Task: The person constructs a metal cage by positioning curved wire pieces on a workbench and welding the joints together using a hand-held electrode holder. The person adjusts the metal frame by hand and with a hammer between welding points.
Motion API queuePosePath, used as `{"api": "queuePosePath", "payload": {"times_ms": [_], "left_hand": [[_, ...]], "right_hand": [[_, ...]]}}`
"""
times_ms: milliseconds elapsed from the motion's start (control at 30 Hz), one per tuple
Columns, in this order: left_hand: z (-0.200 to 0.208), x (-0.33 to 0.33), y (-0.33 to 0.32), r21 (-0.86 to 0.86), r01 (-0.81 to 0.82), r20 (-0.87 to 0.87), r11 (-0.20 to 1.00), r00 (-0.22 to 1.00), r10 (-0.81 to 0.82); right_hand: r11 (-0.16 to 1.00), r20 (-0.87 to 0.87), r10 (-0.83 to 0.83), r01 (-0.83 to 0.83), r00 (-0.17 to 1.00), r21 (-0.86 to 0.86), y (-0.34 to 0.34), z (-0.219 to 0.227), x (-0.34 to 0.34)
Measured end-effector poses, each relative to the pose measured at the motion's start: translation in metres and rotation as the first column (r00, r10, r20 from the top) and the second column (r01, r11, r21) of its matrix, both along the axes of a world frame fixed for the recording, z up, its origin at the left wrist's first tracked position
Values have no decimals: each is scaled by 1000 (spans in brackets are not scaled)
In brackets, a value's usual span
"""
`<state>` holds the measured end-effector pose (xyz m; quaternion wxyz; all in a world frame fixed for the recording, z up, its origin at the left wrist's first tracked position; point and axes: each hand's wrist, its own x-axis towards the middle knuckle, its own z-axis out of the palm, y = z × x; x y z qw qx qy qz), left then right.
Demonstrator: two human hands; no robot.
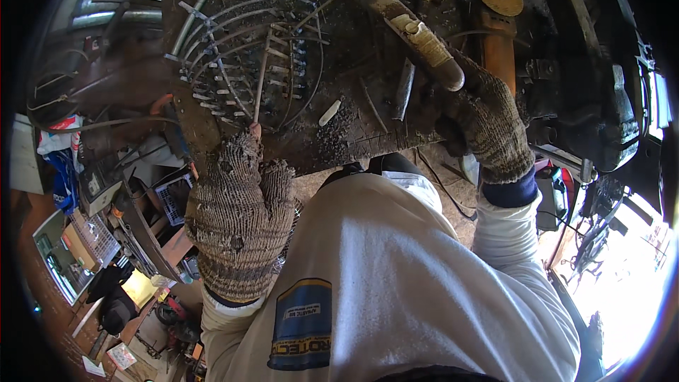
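My left hand, in a striped knitted glove with one bare fingertip showing, is closed at the near end of a thin metal rod. This rod lies across a framework of curved metal rods with rows of short prongs, on the dark workbench. My right hand, gloved the same way, is around the near end of a long brown tool handle wrapped with pale tape. Its fingers are partly hidden, and the tool's exact kind does not show.
An orange angle grinder with a tan disc lies beyond my right hand. A short metal bar and a whitish stick rest between my hands. Dark machinery stands at the right. Shelves and clutter fill the lower left.
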<state>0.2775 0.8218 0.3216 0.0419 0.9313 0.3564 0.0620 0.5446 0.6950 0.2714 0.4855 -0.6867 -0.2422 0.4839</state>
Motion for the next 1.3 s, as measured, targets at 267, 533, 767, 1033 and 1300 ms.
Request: {"api": "queuePosePath", "payload": {"times_ms": [267,533,767,1033,1300], "left_hand": [[-2,-3,1,-4,7,15,1000,1000,-7],[0,-1,-1,-111,-58,50,992,997,64],[4,7,3,121,126,44,985,990,-132],[-5,-4,-2,-37,-48,-10,998,999,47],[-2,-5,-2,-38,-22,-1,999,1000,22]], "right_hand": [[997,46,11,-8,999,-78,4,0,-3],[998,-40,-49,50,998,24,1,-4,-3],[980,612,197,-166,766,-107,-16,-32,5],[999,116,25,-30,993,42,-2,-13,-1],[922,477,381,-362,792,-137,-14,-22,16]]}}
